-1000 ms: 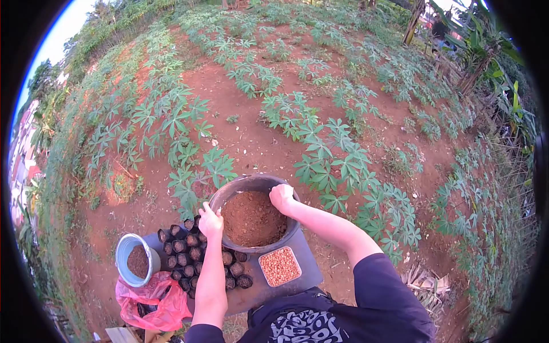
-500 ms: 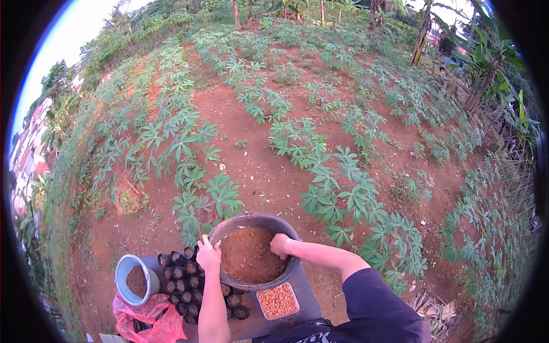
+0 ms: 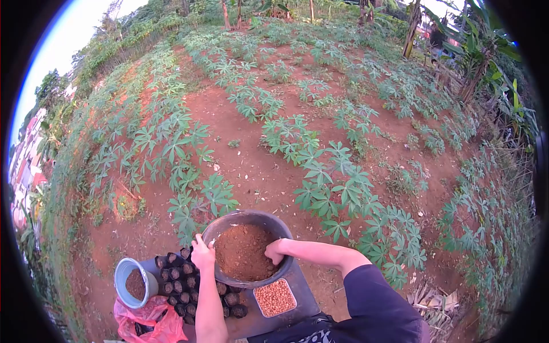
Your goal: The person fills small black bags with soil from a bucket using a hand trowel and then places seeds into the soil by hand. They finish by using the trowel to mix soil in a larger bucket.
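Note:
A large dark basin (image 3: 269, 219) holds loose brown soil (image 3: 243, 251). My left hand (image 3: 202, 252) grips the basin's left rim. Inside the basin, at its right side, my right hand (image 3: 274, 251) touches the soil; its fingertips are partly sunk or hidden, and I cannot make out what they hold. Small black bags filled with soil (image 3: 183, 286) stand in rows left of the basin, partly behind my left forearm. A square tub of light brown seeds or grains (image 3: 275, 298) lies just below the basin.
On the left stands a blue-grey bucket (image 3: 122, 280) with dark soil, beside a pink plastic bag (image 3: 151, 320). Everything rests on a dark table (image 3: 306, 297). Leafy plants (image 3: 331, 194) grow in rows on red ground beyond, with banana plants at the upper right.
The view has shifted slightly, so the basin and plants appear a little further left. My right hand remains in the soil and my left hand on the rim.

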